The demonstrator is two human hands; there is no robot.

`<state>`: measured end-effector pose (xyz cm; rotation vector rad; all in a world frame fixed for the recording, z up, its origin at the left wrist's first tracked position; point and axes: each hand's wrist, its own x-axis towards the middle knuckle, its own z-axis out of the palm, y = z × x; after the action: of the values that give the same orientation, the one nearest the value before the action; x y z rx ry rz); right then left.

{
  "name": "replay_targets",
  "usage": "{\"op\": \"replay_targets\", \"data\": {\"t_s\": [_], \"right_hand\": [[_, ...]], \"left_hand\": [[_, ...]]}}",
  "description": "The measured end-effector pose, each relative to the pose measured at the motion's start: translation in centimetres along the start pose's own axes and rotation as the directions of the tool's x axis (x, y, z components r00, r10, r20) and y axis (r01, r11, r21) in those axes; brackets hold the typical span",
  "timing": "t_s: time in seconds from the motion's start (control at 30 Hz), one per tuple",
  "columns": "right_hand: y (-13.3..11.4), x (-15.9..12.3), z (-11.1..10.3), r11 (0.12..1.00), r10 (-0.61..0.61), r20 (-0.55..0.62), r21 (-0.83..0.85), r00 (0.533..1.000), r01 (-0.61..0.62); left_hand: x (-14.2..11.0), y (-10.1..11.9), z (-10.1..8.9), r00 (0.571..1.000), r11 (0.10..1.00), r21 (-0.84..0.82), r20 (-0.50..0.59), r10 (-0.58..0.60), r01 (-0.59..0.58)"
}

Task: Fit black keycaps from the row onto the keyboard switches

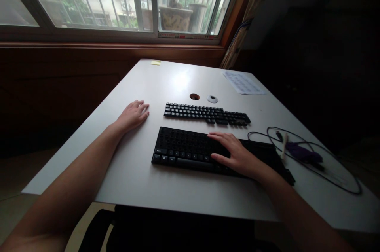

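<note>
A black keyboard (181, 163) lies at a slight slant near the front of the white table. Its lower rows still carry keycaps, while its upper rows show bare sockets. Behind it, loose black keycaps (192, 111) are laid out in rows like a keyboard's layout. My right hand (234, 153) rests over the middle of the keyboard, thumb and fingers apart, with nothing visible between them. Part of the keyboard is hidden under this hand and forearm. My left hand (134, 114) lies flat on the table, left of the keycap rows, fingers spread and holding nothing.
A black cable (335, 186) loops at the right, around a purple item (303, 152) and a pale stick (284, 145). Behind the keycaps are a round table hole (194, 97) and a grey ring (212, 99). Printed sheets (245, 83) and yellow notes (155, 63) lie farther back.
</note>
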<state>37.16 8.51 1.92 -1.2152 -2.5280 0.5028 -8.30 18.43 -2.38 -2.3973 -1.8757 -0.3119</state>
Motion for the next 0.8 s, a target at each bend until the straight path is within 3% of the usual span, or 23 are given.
{"op": "replay_targets", "data": {"t_s": [0.43,0.63,0.8], "right_hand": [[0.0,-0.2,0.4,0.999,0.003,-0.038,-0.036,0.999,-0.004],[0.2,-0.4,0.8,0.998,0.011,-0.076,-0.067,0.997,-0.016],[-0.1,-0.5,0.8,0.995,0.021,-0.081,-0.093,0.997,-0.028]], "left_hand": [[-0.4,0.3,-0.4,0.999,0.998,-0.047,-0.016,0.029,-0.030],[-1.0,1.7,-3.6,0.999,0.988,-0.151,0.011,0.046,-0.044],[-1.5,4.4,-6.1,0.972,0.929,-0.365,0.186,0.143,-0.067]]}}
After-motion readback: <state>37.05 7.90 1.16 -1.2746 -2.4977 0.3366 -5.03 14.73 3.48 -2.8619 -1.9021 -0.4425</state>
